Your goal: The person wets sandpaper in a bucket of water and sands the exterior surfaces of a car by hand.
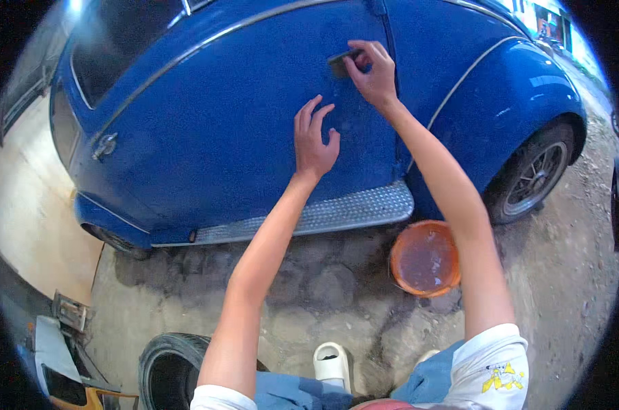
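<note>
A blue car door (227, 116) fills the upper part of the head view. My right hand (374, 72) presses a small dark sanding pad (340, 61) against the door's upper right part, near the panel seam. My left hand (314, 140) rests flat on the door lower down, fingers spread, holding nothing. Both forearms reach up from the lower edge.
An orange bucket (425, 258) of murky water stands on the wet ground below the metal running board (323, 215). The car's wheel (533, 174) is at right and its chrome door handle (105, 145) at left. A loose tyre (166, 369) lies by my white shoe (331, 362).
</note>
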Available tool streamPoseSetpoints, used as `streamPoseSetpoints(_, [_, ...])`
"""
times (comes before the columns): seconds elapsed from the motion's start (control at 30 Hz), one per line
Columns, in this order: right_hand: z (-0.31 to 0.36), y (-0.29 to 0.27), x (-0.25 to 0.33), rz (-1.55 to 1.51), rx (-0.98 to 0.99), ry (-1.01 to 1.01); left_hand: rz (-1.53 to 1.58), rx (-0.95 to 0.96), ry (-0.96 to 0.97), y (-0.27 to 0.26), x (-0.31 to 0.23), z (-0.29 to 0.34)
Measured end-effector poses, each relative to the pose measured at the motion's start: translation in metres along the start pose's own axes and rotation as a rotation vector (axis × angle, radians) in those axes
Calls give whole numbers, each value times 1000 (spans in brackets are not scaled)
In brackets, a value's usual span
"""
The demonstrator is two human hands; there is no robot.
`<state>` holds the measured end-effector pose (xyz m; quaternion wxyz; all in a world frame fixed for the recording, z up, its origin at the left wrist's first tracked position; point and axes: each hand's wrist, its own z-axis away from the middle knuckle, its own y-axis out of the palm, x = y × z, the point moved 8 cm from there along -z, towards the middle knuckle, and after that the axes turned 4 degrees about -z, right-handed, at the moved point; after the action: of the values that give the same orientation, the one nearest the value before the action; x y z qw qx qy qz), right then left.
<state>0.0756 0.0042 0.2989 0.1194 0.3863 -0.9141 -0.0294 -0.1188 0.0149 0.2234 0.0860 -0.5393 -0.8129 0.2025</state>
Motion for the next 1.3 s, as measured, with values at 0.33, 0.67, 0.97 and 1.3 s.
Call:
streamPoseSetpoints(0.33, [120,74,21,484,347,-99,-270,-158,-20,-41,41,-31])
streamPoseSetpoints(0.67, [113,35,-11,524,415,-204,-220,-245,54,-72,47,-11])
streamPoseSetpoints(0.97, [73,45,2,605,235,-99,-220,-292,28,-56,66,-10])
streamPoseSetpoints(1.3, [128,34,-19,578,531,-281,-213,-309,-7,-17,85,6])
